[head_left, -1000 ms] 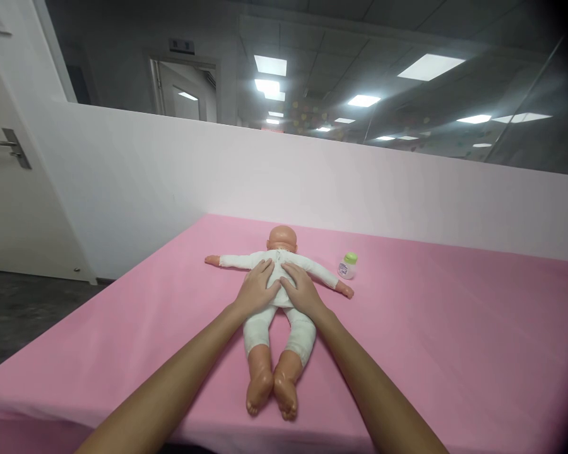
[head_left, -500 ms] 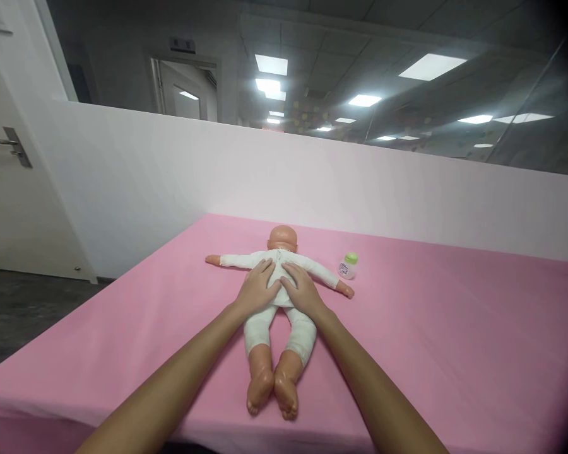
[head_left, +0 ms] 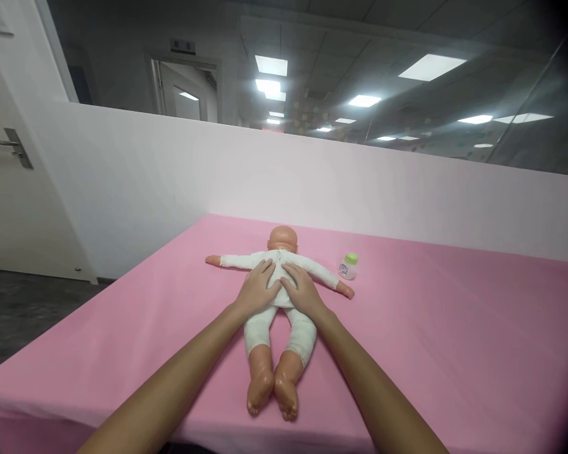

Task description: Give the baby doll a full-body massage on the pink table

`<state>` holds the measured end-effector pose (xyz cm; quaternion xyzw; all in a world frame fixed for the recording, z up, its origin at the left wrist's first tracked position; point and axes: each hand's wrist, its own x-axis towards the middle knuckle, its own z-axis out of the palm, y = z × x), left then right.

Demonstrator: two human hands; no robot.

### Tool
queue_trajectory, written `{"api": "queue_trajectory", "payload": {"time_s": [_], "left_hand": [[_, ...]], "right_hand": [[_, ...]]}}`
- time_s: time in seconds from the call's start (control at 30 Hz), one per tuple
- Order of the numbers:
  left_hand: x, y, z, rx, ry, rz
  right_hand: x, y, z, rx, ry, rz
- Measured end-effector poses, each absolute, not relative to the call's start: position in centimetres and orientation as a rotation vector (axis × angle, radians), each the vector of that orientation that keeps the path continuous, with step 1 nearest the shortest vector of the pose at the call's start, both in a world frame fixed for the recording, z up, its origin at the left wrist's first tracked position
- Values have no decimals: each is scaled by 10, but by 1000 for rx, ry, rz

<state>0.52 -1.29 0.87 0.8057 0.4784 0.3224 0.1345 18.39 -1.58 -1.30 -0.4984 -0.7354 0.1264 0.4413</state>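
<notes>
A baby doll (head_left: 280, 296) in a white cloth suit lies face down, its arms spread sideways and its bare feet toward me. My left hand (head_left: 258, 289) rests flat on the left side of the doll's back, fingers stretched toward its shoulders. On the right side of the back lies my right hand (head_left: 303, 289), also flat with its fingers out. The two thumbs point inward and come close together over the lower back. Neither hand grasps anything. The doll's face is hidden against the table.
Pink cloth covers the table (head_left: 430, 353). A small clear bottle (head_left: 348, 267) with a green cap stands beside the doll's right-hand arm. Behind the table runs a white low wall (head_left: 341, 183) topped by dark glass. At left is a door (head_left: 23, 208) with a metal handle.
</notes>
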Motion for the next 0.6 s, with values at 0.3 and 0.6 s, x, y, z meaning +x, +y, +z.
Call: {"api": "queue_trajectory", "payload": {"time_s": [0.3,0.6], "left_hand": [[5,-13,9,2332,1383,934],[5,-15,10,2338,1377,941]], "right_hand": [[183,-18,-11,-1240,-1816,324],[183,-20,-10,-1240,-1818,330]]}}
